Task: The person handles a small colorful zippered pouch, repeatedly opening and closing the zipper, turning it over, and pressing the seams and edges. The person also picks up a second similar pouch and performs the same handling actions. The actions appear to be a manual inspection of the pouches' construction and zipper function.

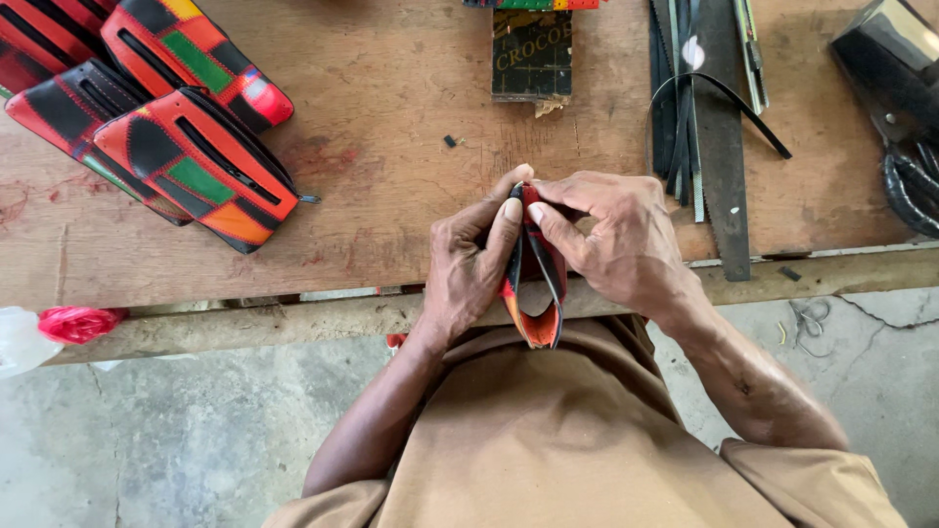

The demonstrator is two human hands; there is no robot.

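Note:
I hold a small red, orange and black patchwork pouch (536, 293) upright between both hands at the near edge of the wooden workbench (391, 127). My left hand (469, 264) grips its left side, with thumb and forefinger pinching the top end. My right hand (616, 235) pinches the same top end from the right. The pouch's lower part gapes open, showing an orange inside.
Several finished patchwork zip pouches (196, 161) lie at the bench's far left. A dark box (531, 54) sits at the top centre. A saw blade (722, 147), black straps (685, 117) and metal tools (900, 108) lie on the right. A red-and-white bag (59, 328) hangs at left, over the concrete floor.

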